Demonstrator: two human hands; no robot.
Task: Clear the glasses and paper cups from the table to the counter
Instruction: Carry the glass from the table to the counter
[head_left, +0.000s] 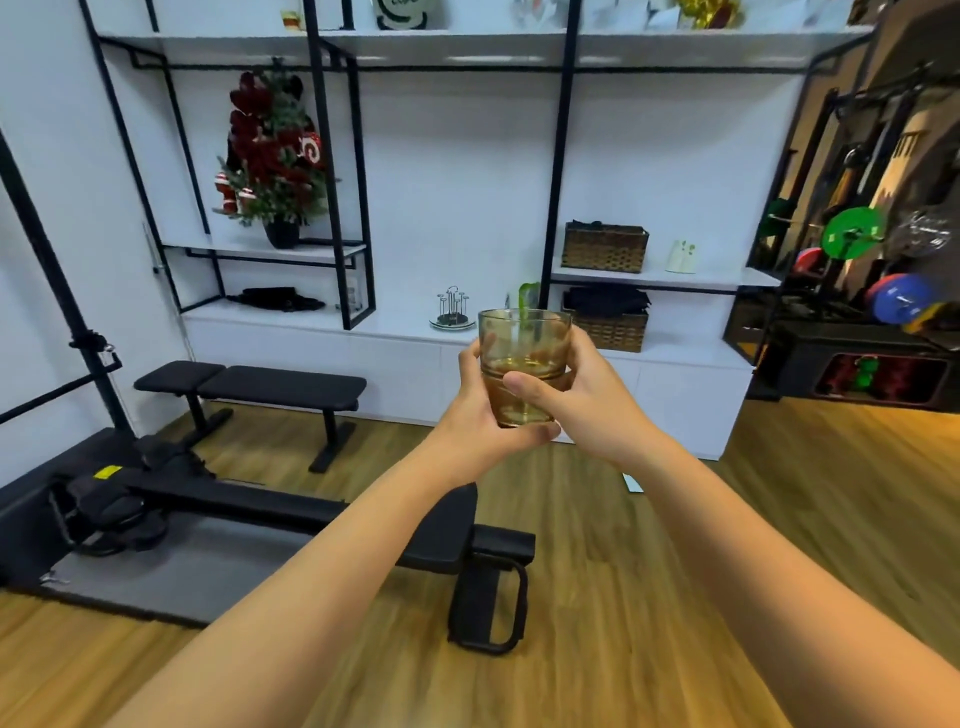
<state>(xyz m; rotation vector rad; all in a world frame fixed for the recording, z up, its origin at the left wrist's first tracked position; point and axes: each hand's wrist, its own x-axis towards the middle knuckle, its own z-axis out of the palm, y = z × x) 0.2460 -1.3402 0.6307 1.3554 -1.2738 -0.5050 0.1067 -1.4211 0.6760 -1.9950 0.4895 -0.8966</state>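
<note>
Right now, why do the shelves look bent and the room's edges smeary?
Head view: the wide-angle lens bows the shelf and its posts; the weight plates at right smear with blur, while the glass in both hands stays fairly sharp.

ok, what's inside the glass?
The glass holds a little amber liquid, pooled low. The left hand cups its base and the right hand wraps its side, so the bottom is covered. The green shape at the rim seems to stand behind it.
</note>
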